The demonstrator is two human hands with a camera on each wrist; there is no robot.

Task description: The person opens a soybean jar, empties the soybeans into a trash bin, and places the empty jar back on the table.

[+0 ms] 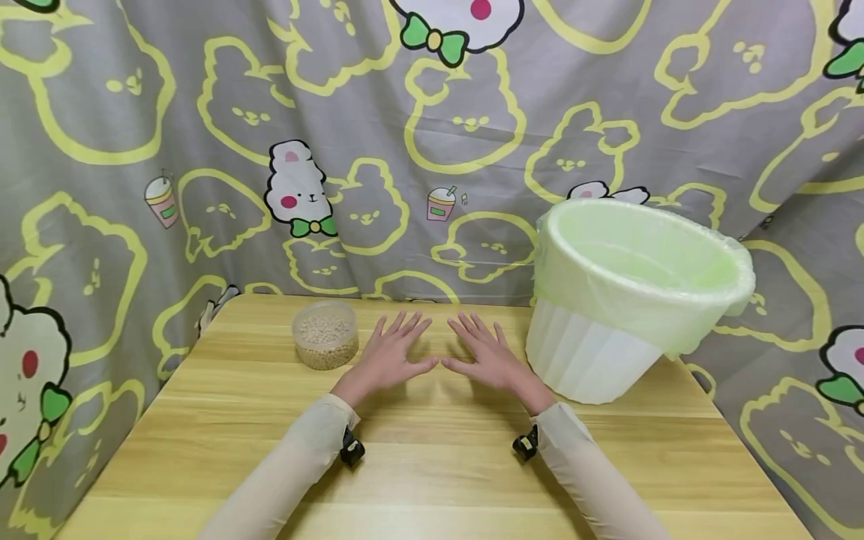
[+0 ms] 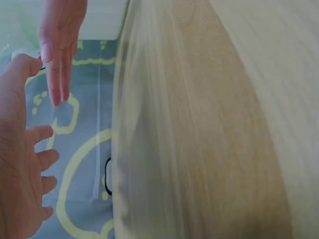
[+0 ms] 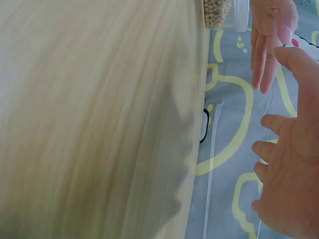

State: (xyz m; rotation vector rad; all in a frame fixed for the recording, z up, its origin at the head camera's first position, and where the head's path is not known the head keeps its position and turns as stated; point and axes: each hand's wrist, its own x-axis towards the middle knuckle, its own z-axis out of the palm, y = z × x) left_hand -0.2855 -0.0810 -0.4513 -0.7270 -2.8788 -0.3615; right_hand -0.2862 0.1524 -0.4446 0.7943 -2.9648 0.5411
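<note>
Both hands hover palm down over the wooden table, fingers spread and thumbs nearly meeting in the head view. My left hand (image 1: 391, 356) holds nothing; just left of it stands a clear round tub (image 1: 326, 335) of small beige pellets. My right hand (image 1: 487, 358), also bare, is beside a white ribbed bin (image 1: 587, 352) lined with a pale green bag (image 1: 648, 255). In the right wrist view the tub (image 3: 241, 15) shows at the top, beyond the left hand (image 3: 266, 40). The left wrist view shows the right hand (image 2: 62, 50) with thumb apart from its fingers.
The light wooden table (image 1: 432, 480) ends at a back edge against a grey curtain (image 1: 378, 135) printed with yellow cartoon outlines. The bin leans out past the table's right side at its top. A small black camera sits on each wrist.
</note>
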